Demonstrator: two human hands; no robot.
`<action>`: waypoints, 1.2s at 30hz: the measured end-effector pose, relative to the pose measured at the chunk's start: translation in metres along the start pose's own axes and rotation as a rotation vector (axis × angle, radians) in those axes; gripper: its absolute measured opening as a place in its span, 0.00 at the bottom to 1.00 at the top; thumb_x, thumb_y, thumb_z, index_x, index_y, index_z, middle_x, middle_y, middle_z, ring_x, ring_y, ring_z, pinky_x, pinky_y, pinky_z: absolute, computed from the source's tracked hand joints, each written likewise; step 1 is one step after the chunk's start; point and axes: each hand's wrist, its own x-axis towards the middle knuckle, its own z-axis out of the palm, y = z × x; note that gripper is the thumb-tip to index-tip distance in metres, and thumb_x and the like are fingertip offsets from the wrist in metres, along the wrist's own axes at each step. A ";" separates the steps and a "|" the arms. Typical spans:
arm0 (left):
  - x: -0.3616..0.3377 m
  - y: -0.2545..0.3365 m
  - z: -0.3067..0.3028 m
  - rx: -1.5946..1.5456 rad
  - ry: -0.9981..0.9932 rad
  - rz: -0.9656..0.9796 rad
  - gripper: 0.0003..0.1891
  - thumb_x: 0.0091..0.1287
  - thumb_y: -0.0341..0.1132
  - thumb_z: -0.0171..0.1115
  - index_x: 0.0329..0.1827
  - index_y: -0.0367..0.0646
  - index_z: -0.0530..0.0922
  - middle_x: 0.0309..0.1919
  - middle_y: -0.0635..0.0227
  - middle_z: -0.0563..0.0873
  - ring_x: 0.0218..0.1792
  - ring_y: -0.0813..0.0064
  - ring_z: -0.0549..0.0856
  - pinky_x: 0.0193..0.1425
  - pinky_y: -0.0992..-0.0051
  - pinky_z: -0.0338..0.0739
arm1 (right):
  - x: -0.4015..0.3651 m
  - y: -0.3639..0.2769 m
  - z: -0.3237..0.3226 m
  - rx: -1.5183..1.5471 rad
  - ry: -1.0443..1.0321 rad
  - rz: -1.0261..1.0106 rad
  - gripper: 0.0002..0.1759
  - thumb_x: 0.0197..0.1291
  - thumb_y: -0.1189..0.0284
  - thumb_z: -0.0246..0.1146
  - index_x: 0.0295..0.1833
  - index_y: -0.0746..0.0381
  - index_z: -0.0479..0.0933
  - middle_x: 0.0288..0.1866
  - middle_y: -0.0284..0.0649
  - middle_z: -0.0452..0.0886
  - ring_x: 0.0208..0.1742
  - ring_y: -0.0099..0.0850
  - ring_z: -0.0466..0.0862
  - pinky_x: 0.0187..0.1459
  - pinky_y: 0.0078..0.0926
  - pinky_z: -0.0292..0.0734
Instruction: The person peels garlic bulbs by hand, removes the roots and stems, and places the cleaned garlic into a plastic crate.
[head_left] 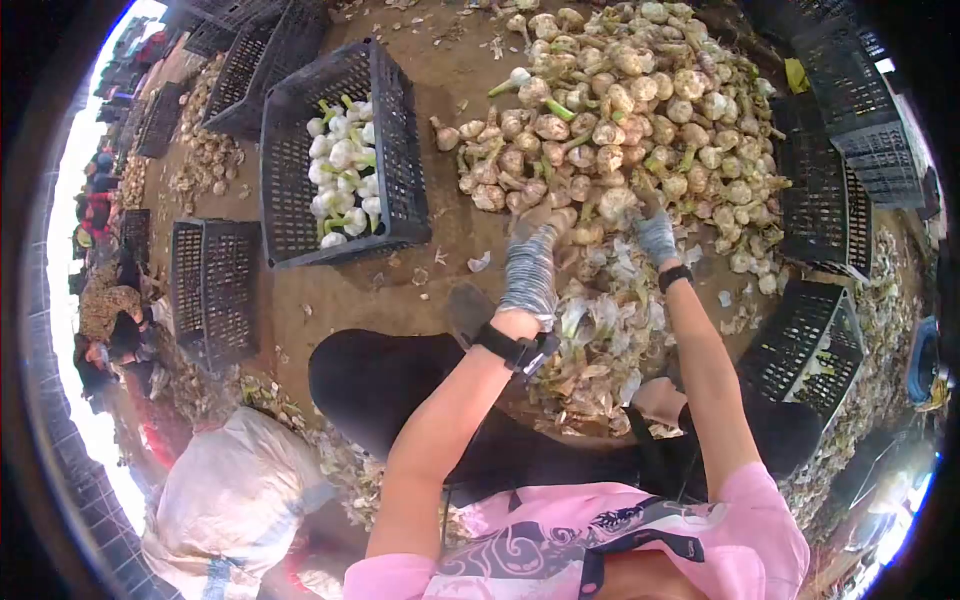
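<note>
A large heap of unpeeled garlic bulbs (610,110) spreads in front of me, dirty and brownish, several with green stems. My left hand (537,228), in a grey-striped glove with soiled fingertips, reaches to the heap's near edge; its fingers blend in among the bulbs. My right hand (655,232), gloved the same way, is bent around the right side of a pale garlic bulb (617,204). Loose peeled skins (600,340) lie beneath and between my wrists. To the left, a black plastic crate (400,150) holds clean white garlic bulbs (345,165) with trimmed green stems.
Black crates stand at the left (215,290) and along the right (810,345). A stuffed white sack (235,490) sits at lower left. Other people (125,340) are at far left. My knees (390,385) flank the skins; scraps litter the brown floor (350,300).
</note>
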 end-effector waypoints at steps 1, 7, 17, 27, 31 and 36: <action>0.005 -0.009 -0.002 0.111 0.011 -0.038 0.17 0.61 0.36 0.59 0.53 0.47 0.71 0.41 0.72 0.78 0.39 0.77 0.78 0.36 0.74 0.76 | -0.010 -0.002 -0.004 0.237 0.001 -0.025 0.24 0.53 0.79 0.59 0.58 0.61 0.66 0.49 0.41 0.76 0.48 0.30 0.76 0.47 0.24 0.71; 0.004 -0.040 -0.006 0.079 -0.442 -0.300 0.25 0.58 0.45 0.62 0.57 0.49 0.67 0.48 0.68 0.77 0.46 0.71 0.77 0.47 0.68 0.75 | -0.138 -0.112 -0.035 0.159 0.094 -0.272 0.26 0.45 0.78 0.66 0.54 0.60 0.70 0.45 0.36 0.75 0.39 0.22 0.73 0.40 0.22 0.72; -0.034 -0.041 0.030 0.417 -0.660 0.334 0.36 0.46 0.28 0.71 0.59 0.45 0.61 0.48 0.66 0.74 0.48 0.73 0.77 0.48 0.75 0.77 | -0.176 -0.127 -0.101 0.738 0.008 -0.096 0.26 0.58 0.61 0.59 0.55 0.69 0.67 0.36 0.33 0.77 0.31 0.18 0.76 0.31 0.15 0.72; -0.056 -0.027 0.037 0.725 -0.722 0.373 0.31 0.45 0.28 0.73 0.52 0.39 0.67 0.45 0.66 0.77 0.44 0.75 0.78 0.50 0.74 0.75 | -0.174 -0.135 -0.104 0.596 -0.104 -0.184 0.18 0.55 0.67 0.62 0.47 0.68 0.72 0.40 0.37 0.79 0.40 0.20 0.74 0.44 0.21 0.72; -0.053 -0.034 0.033 0.431 -0.725 0.428 0.29 0.48 0.33 0.72 0.52 0.39 0.67 0.43 0.67 0.78 0.38 0.78 0.79 0.39 0.78 0.78 | -0.184 -0.137 -0.120 0.538 -0.124 -0.094 0.17 0.53 0.69 0.63 0.45 0.69 0.73 0.38 0.36 0.79 0.40 0.20 0.75 0.44 0.20 0.72; -0.036 -0.026 0.023 0.358 -0.551 -0.046 0.29 0.55 0.60 0.57 0.46 0.43 0.73 0.34 0.68 0.81 0.29 0.79 0.78 0.30 0.79 0.73 | -0.192 -0.114 -0.102 0.579 -0.087 -0.304 0.17 0.50 0.75 0.62 0.47 0.67 0.72 0.35 0.36 0.79 0.37 0.25 0.77 0.39 0.24 0.73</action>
